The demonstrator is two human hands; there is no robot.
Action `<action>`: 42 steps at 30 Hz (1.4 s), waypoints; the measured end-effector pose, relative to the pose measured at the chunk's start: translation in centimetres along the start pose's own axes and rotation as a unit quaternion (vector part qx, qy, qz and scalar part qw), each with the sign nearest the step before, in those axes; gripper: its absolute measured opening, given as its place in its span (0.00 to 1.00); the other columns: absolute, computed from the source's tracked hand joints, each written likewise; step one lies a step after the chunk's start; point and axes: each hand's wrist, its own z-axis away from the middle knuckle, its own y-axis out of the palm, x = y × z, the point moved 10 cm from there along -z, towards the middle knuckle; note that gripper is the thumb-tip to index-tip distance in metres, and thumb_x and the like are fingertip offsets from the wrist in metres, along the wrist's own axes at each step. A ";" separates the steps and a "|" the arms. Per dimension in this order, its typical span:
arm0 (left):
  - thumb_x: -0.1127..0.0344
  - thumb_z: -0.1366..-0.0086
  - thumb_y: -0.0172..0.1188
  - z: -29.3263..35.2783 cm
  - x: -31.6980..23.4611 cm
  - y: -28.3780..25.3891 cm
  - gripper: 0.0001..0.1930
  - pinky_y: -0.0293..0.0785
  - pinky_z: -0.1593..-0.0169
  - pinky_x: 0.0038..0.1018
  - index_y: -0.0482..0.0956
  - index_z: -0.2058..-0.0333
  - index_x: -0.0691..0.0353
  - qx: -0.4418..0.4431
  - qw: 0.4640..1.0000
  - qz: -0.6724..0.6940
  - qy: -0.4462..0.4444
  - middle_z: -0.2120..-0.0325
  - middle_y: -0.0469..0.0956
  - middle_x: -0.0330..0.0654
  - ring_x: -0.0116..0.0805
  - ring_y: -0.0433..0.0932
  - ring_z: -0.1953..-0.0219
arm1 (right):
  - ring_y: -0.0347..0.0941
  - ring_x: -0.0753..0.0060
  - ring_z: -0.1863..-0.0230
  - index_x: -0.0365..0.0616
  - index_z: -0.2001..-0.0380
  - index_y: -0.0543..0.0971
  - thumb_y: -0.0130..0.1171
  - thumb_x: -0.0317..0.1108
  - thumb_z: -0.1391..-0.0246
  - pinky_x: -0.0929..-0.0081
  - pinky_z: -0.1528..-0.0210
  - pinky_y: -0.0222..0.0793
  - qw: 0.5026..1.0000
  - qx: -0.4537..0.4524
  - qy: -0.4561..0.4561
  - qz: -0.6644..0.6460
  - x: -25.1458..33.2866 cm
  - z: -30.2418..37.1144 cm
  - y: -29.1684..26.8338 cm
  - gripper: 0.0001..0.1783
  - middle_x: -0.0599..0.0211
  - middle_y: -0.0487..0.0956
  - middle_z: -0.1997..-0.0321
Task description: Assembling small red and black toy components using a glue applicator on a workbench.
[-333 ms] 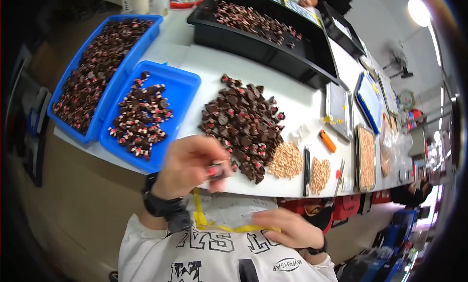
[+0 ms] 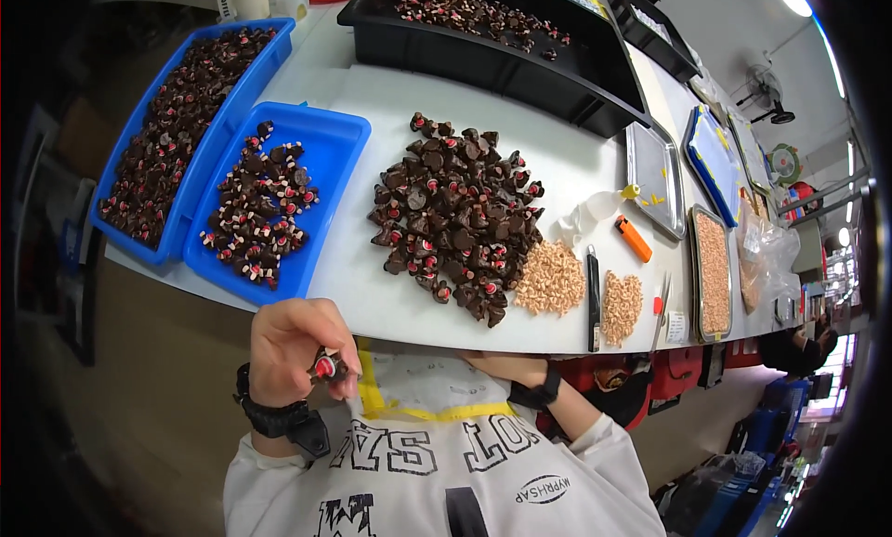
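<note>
In front of the table's near edge, my left hand (image 2: 286, 344) pinches a small dark-brown piece (image 2: 327, 366) with a red middle. My right hand (image 2: 506, 366) reaches to the table edge, its fingers hidden at that edge. Before me on the white table lies a heap of similar dark-brown pieces (image 2: 455, 212), some showing red and white centres. A pile of tiny beige parts (image 2: 550, 277) touches the heap's right side. Left of the heap, a shallow blue tray (image 2: 336, 147) carries brown pieces with beige bits on them.
A deeper blue bin (image 2: 206, 156) full of brown pieces stands at far left. A large black tray (image 2: 492, 84) spans the back. At right lie a black pen-like tool (image 2: 594, 300), a second beige pile (image 2: 623, 307), tweezers (image 2: 662, 307), an orange tool (image 2: 635, 240) and metal trays (image 2: 650, 165).
My left hand has drawn down toward me with the brown piece. My right hand has moved up and forward from my lap to the table edge.
</note>
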 end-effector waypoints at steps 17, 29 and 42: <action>0.56 0.44 0.64 -0.7 2.9 -1.2 0.23 0.73 0.77 0.23 0.71 0.61 0.72 -0.045 0.998 -0.001 -0.043 0.72 0.74 0.53 0.36 0.77 0.77 | 0.71 0.49 0.56 0.38 0.58 0.74 0.48 0.37 0.44 0.65 0.53 0.65 0.998 0.057 -0.019 -0.004 4.2 -7.5 4.2 0.15 0.47 0.75 0.58; 0.56 0.44 0.64 -1.0 3.5 -0.6 0.23 0.72 0.77 0.23 0.71 0.62 0.72 -0.035 0.999 -0.011 -0.035 0.72 0.74 0.53 0.38 0.77 0.76 | 0.71 0.49 0.56 0.38 0.58 0.74 0.49 0.37 0.45 0.65 0.52 0.65 0.998 0.062 -0.027 0.003 3.3 -4.9 3.5 0.16 0.47 0.75 0.58; 0.58 0.44 0.64 -1.2 5.2 -0.1 0.23 0.76 0.71 0.23 0.70 0.59 0.73 -0.029 0.997 0.020 -0.074 0.68 0.74 0.53 0.37 0.78 0.71 | 0.71 0.49 0.56 0.38 0.58 0.74 0.49 0.37 0.46 0.65 0.52 0.65 0.994 0.089 -0.051 0.029 2.5 -4.0 3.1 0.16 0.48 0.75 0.59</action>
